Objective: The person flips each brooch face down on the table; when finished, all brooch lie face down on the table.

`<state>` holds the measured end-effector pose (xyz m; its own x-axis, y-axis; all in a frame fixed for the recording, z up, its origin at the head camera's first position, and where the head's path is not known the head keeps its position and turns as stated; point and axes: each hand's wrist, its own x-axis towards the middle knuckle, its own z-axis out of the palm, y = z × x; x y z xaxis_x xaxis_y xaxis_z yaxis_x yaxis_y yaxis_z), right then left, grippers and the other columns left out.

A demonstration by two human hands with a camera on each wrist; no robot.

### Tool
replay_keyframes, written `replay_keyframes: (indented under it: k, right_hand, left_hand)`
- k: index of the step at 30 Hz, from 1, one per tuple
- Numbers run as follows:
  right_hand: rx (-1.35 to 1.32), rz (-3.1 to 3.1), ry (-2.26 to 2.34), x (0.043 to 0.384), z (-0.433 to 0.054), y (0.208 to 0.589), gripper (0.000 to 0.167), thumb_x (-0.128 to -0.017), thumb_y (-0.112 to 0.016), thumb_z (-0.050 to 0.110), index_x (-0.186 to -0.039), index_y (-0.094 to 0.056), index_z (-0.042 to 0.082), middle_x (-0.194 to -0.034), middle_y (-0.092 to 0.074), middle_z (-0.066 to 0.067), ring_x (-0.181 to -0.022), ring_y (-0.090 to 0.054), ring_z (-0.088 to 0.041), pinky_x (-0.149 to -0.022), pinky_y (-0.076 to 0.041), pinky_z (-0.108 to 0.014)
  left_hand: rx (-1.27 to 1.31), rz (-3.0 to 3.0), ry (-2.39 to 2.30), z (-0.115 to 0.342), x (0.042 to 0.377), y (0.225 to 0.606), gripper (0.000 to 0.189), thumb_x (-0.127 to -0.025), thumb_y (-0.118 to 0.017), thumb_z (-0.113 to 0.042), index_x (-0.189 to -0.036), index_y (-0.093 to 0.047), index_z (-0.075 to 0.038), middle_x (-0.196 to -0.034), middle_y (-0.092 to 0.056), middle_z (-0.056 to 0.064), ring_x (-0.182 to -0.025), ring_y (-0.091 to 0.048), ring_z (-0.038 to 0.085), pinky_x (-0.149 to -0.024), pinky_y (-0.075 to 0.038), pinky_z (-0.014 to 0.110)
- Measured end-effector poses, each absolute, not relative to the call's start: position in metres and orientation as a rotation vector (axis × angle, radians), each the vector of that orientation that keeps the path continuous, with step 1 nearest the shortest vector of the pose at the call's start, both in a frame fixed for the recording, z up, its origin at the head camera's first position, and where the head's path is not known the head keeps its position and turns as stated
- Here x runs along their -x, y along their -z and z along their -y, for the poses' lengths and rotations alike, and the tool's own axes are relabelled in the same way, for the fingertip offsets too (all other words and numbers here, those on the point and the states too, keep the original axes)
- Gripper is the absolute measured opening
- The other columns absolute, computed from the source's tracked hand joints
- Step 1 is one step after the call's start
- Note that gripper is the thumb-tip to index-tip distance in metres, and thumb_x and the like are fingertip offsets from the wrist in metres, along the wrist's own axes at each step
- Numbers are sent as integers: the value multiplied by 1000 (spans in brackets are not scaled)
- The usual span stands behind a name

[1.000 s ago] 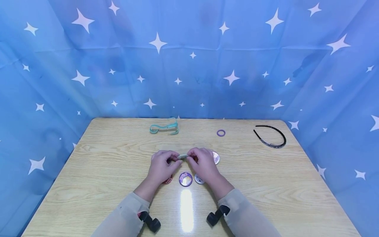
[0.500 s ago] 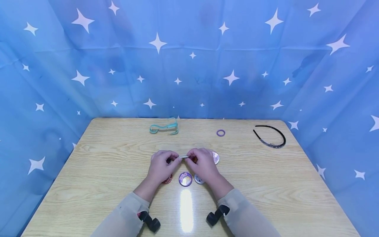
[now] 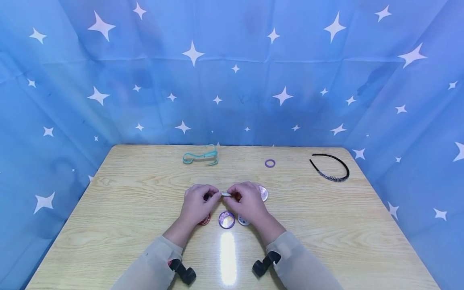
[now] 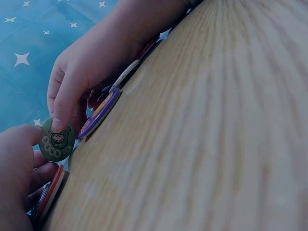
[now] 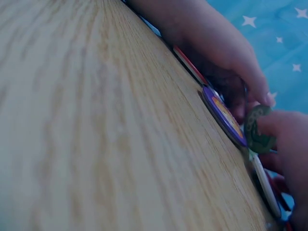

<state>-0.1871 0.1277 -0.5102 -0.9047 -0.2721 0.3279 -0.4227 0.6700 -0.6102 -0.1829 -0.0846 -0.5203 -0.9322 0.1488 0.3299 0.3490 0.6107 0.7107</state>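
A round green badge with a small printed figure is held between both hands, just above the table. My left hand pinches one side of its rim. My right hand grips the other side, its thumb lying on the printed face in the left wrist view. From the head view the badge shows as a thin strip, nearly edge-on. A purple-rimmed badge lies on the table below the hands. A red badge is partly hidden by my left hand, and a white badge by my right.
Beyond my right hand lies a pale badge, partly covered. Farther back on the wooden table are a turquoise hair claw, a purple ring-shaped band and a black headband. A blue star-patterned curtain hangs behind.
The green badge has turned between the fingers, from a partly visible face to nearly edge-on in the head view. Both hands stay almost in place, the right fingers shifting slightly.
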Motion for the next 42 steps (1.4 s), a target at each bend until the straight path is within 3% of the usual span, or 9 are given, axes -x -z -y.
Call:
replay_keyframes:
  k: [9, 21, 31, 42]
  right_hand:
    - [-596, 2662, -1058, 186, -128, 511, 25, -92, -82, 38, -105, -83, 17, -92, -74, 7, -101, -62, -18, -105, -42, -47]
    - [-559, 2737, -1017, 187, -127, 511, 35, -83, -91, 41, -109, -82, 18, -99, -75, 11, -107, -60, -15, -110, -38, -46]
    - [-590, 2755, -946, 187, -127, 510, 40, -79, -96, 37, -112, -82, 18, -87, -69, 10, -100, -58, -15, -102, -41, -45]
    - [-625, 2720, -926, 185, -127, 510, 39, -81, -93, 37, -113, -82, 18, -96, -74, 8, -104, -58, -16, -107, -37, -48]
  left_hand:
    - [431, 2582, 1221, 86, 181, 521, 17, -95, -84, -31, -103, -81, -17, -95, -77, -7, -107, -66, 23, -104, -40, 55]
    - [476, 2606, 1198, 88, 181, 521, 26, -87, -90, -26, -109, -81, -17, -109, -79, -2, -119, -64, 29, -110, -37, 59]
    - [554, 2631, 1097, 88, 181, 520, 29, -84, -94, -25, -109, -81, -17, -112, -79, 1, -118, -64, 32, -106, -39, 60]
    - [600, 2637, 1037, 88, 181, 520, 26, -85, -93, -26, -106, -80, -17, -113, -79, 1, -118, -63, 32, -103, -40, 59]
